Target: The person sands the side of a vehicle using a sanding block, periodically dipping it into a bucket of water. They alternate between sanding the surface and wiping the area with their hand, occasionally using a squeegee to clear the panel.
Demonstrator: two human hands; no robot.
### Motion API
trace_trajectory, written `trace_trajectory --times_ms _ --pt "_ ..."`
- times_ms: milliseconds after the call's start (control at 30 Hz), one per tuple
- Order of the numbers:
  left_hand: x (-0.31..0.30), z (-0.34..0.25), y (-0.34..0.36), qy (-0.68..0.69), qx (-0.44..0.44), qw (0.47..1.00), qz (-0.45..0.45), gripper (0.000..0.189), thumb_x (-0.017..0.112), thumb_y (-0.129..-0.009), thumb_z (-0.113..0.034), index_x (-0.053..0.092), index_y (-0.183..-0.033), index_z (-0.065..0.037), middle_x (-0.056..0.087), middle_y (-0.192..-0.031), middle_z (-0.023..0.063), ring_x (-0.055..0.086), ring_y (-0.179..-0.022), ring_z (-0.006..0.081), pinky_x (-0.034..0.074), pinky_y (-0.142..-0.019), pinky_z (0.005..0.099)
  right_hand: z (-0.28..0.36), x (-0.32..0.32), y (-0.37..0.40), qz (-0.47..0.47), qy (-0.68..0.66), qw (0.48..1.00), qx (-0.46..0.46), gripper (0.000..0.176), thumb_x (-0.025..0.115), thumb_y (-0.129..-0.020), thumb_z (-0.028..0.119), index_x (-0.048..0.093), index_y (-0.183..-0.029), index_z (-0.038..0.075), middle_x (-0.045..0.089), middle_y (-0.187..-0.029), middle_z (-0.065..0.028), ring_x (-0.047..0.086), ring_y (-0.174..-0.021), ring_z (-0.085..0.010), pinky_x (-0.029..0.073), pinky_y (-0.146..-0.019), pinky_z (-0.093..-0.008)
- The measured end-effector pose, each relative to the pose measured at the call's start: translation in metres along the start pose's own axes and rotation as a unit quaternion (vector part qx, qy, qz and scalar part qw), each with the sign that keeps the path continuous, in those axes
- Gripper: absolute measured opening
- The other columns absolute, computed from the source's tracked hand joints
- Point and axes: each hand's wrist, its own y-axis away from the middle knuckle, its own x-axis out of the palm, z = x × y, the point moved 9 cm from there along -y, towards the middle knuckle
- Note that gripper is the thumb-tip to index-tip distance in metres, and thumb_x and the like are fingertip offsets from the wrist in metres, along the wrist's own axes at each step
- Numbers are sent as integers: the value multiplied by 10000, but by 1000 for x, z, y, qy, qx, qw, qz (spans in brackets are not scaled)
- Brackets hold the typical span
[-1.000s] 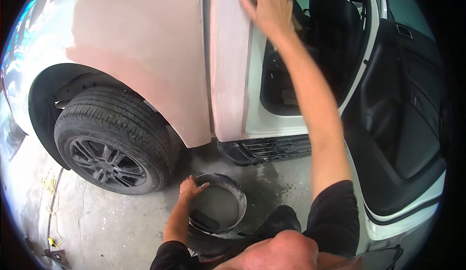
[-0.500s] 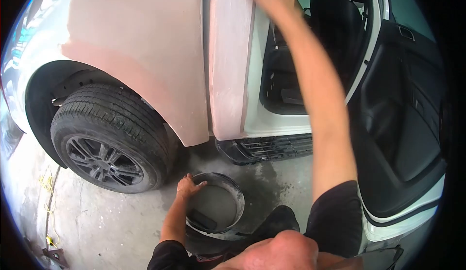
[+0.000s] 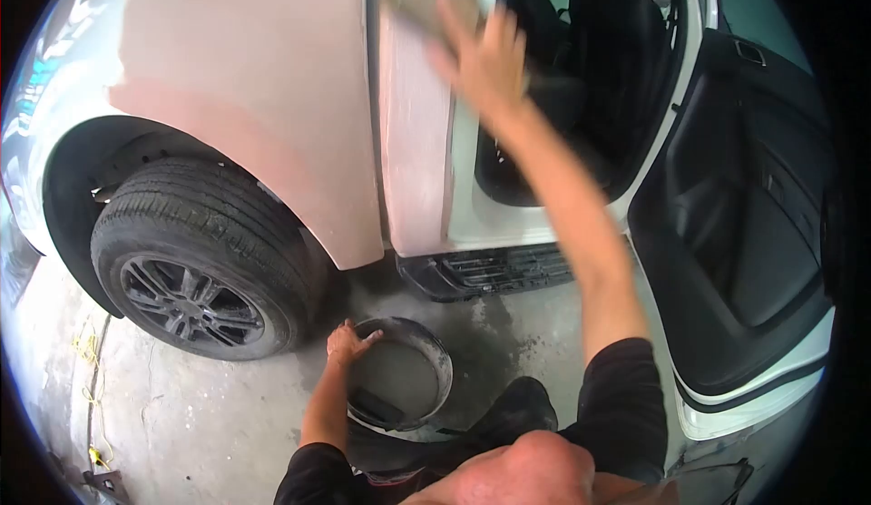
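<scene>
My right hand (image 3: 485,60), smeared by motion, is up at the pinkish filler-coated pillar strip (image 3: 417,142) beside the door opening. At its fingertips is a greyish-brown flat piece (image 3: 435,1), held against the strip; blur hides whether it is cloth, sponge or sheet. Low down, my left hand (image 3: 349,343) grips the rim of a bucket (image 3: 445,369) on the floor, thumb over the inner edge. Murky grey water (image 3: 399,378) is inside the bucket. A dark flat block (image 3: 376,407) lies at its near side.
A coated body panel (image 3: 254,60) curves over the wheel (image 3: 190,296) on the left. Below the door opening runs a black side step (image 3: 490,274). The open door (image 3: 735,205) fills the right side. On the concrete floor lies a yellow cord (image 3: 91,351) at far left.
My right hand has come down and slightly left along the strip, bringing the greyish-brown piece into view. My left hand stays on the bucket rim. The whole view has shifted slightly.
</scene>
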Motion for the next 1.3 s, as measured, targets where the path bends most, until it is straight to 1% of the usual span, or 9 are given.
trace_trajectory --times_ms 167,233,400,567,633,833,933,1067,1300 --pt "-3 -4 1 -12 -28 999 15 1064 634 -723 -872 600 -1254 49 684 -1188 265 662 -1157 398 529 -990 462 -37 -17 -104 -3 -96 986 139 655 687 -934 314 471 -1526 133 520 -1257 -285 549 -1090 -393 476 -917 -541" --pt "-1 -2 1 -13 -24 1000 2 1055 636 -723 -870 605 -1246 45 691 -1175 262 667 -1149 396 531 -986 464 -11 -1 -27 -43 -16 999 20 609 696 -868 518 599 -1421 284 533 -1210 -272 548 -1064 -445 479 -835 -568" --pt "-1 -1 3 -10 -13 1000 13 1052 645 -723 -862 603 -1252 46 690 -1191 254 669 -1149 396 533 -988 460 38 6 122 1 -86 993 -86 801 762 -807 510 473 -1540 360 542 -1138 -256 557 -920 -357 432 -716 -477" --pt "2 1 -2 -18 -15 1000 -6 1047 648 -733 -851 595 -1265 49 685 -1202 253 670 -1144 397 532 -982 465 -18 -5 -68 118 -142 975 123 653 694 -934 319 479 -1525 144 536 -1220 -272 541 -1078 -380 467 -880 -517" --pt "2 -2 -2 -10 -25 1000 1 1044 648 -736 -848 593 -1266 49 684 -1201 254 664 -1154 397 528 -985 468 -16 -15 -72 -28 -74 993 93 636 688 -938 317 493 -1519 148 543 -1190 -268 537 -1064 -371 457 -867 -496" --pt "9 5 3 -6 -2 1000 0 1003 665 -750 -821 592 -1238 52 680 -1191 263 649 -1169 405 522 -986 471 49 -2 151 13 -89 989 -118 881 837 -764 408 450 -1554 378 534 -1130 -243 535 -947 -359 441 -756 -459" --pt "-4 1 10 2 -1 1000 10 981 674 -753 -811 589 -1234 40 665 -1226 245 632 -1204 389 515 -1006 459 37 -8 88 -3 -65 985 -157 850 828 -768 427 469 -1537 378 535 -1106 -223 543 -904 -352 442 -726 -456" --pt "5 2 -3 -24 -19 999 13 1020 669 -737 -830 579 -1273 32 669 -1224 241 645 -1186 385 522 -1002 460 -17 -14 -65 5 -100 993 68 616 679 -941 323 510 -1507 148 543 -1191 -268 537 -1065 -376 450 -880 -501" --pt "9 4 -3 -45 -21 999 9 1079 616 -733 -877 576 -1289 47 678 -1212 245 667 -1149 389 531 -987 461 54 -10 136 16 -127 990 -63 881 834 -783 376 426 -1564 388 542 -1166 -258 555 -1012 -392 454 -784 -488"
